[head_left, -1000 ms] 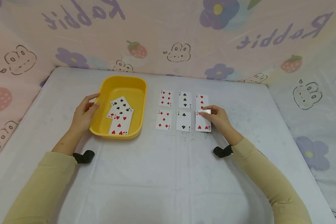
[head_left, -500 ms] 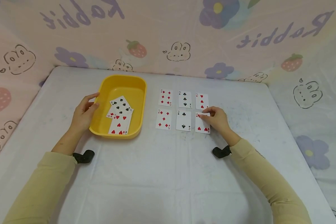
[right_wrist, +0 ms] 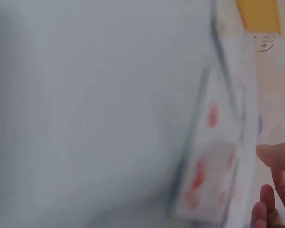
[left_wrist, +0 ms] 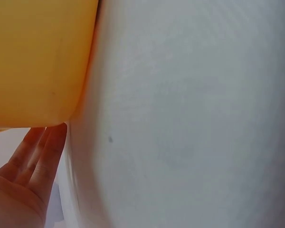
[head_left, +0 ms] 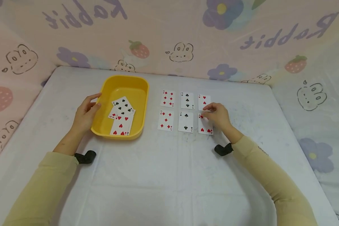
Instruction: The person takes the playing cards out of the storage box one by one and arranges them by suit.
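1. Left hand [head_left: 84, 115] is parked against the left wall of the yellow tray [head_left: 110, 88]. Its fingers look relaxed and mostly straight, just touching the outside, not wrapped around anything.
2. Inside the tray there's a messy little pile of cards [head_left: 121, 116], face up, with a black six and a red five showing.
3. Right hand [head_left: 218, 115] sits over the rightmost column of the card grid, fingertips [head_left: 206, 109] close together at the gap between the three of hearts [head_left: 204, 101] and the four of hearts [head_left: 205, 126]. Can't tell if it's actually pinching a card.
4. The rest of the grid lies flat on the white surface [head_left: 169, 175]: six of diamonds [head_left: 168, 98], three of clubs [head_left: 187, 100], five of diamonds [head_left: 165, 120] and two of clubs [head_left: 185, 121].
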Tool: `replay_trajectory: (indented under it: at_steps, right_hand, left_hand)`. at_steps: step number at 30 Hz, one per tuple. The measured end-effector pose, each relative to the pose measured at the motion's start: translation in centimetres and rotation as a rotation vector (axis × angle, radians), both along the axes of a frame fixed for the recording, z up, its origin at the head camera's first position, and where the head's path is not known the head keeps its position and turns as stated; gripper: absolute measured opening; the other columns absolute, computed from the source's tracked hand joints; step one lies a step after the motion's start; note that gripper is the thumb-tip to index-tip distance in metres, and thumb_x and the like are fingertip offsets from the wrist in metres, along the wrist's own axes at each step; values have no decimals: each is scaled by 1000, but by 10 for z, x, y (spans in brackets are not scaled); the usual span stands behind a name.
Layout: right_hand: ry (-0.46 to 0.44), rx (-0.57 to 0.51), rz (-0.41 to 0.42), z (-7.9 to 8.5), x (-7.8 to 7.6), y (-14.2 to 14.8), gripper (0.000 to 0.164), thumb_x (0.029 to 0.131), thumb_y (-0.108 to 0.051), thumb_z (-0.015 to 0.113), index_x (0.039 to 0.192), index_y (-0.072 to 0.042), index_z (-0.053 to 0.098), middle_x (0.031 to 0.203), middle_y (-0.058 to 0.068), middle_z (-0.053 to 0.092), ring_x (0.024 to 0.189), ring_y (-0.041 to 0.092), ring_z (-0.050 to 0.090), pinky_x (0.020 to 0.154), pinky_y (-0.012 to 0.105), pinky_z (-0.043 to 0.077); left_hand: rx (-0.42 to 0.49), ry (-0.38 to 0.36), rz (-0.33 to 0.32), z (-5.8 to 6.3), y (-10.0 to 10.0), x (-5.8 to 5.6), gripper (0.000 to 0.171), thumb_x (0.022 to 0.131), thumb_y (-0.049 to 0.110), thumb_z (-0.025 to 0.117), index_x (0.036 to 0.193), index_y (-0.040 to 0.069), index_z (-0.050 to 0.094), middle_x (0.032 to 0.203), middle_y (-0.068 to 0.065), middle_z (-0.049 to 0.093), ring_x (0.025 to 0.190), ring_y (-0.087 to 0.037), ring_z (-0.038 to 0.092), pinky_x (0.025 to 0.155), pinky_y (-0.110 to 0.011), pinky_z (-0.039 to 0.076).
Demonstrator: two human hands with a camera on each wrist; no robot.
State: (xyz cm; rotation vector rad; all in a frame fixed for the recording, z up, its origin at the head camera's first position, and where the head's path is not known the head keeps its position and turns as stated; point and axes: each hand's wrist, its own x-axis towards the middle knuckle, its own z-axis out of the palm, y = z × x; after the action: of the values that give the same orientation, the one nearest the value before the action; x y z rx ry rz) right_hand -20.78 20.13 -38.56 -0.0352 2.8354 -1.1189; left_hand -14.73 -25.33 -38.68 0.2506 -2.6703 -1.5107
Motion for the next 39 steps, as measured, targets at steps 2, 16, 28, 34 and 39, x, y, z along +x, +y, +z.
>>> replay_trajectory:
  at_steps: [2, 16, 28, 34, 39]
  right_hand:
    - [-19, -30, 6, 7, -4, -7, 26, 86, -16, 68, 107, 0, 65, 106, 15, 58, 95, 26, 51, 71, 31, 43]
    - [-159, -377, 100, 35, -20, -92, 33, 87, -16, 68, 114, 2, 62, 108, 7, 63, 97, 16, 55, 92, 34, 44]
    - [-211, -392, 171, 52, -34, -163, 27, 86, -22, 69, 109, -8, 66, 110, 4, 65, 103, 19, 54, 92, 34, 42]
    - [-244, -424, 179, 59, -38, -192, 26, 86, -18, 70, 108, -5, 66, 107, 4, 65, 97, 18, 54, 89, 30, 44]
    - [-298, -397, 216, 64, -41, -215, 28, 86, -19, 70, 111, -5, 67, 115, 6, 63, 100, 21, 57, 91, 29, 47]
  left_hand:
    - [0, -4, 7, 0, 0, 0, 45, 102, 35, 37, 147, 33, 37, 134, -21, 47, 105, -24, 45, 78, -17, 40]
    - [-10, -32, 27, -2, -3, 1, 46, 102, 37, 36, 147, 33, 36, 135, -21, 48, 107, -29, 47, 80, -20, 43]
    - [11, -29, 9, 0, 1, -2, 46, 102, 37, 37, 148, 30, 36, 134, -21, 48, 106, -28, 47, 81, -22, 42]
    - [17, -23, 11, 1, 1, -1, 46, 102, 36, 37, 148, 30, 36, 133, -22, 49, 103, -26, 47, 79, -19, 42]
    - [35, -26, 12, 1, 2, -2, 46, 102, 36, 38, 147, 30, 37, 134, -21, 49, 105, -26, 47, 81, -21, 42]
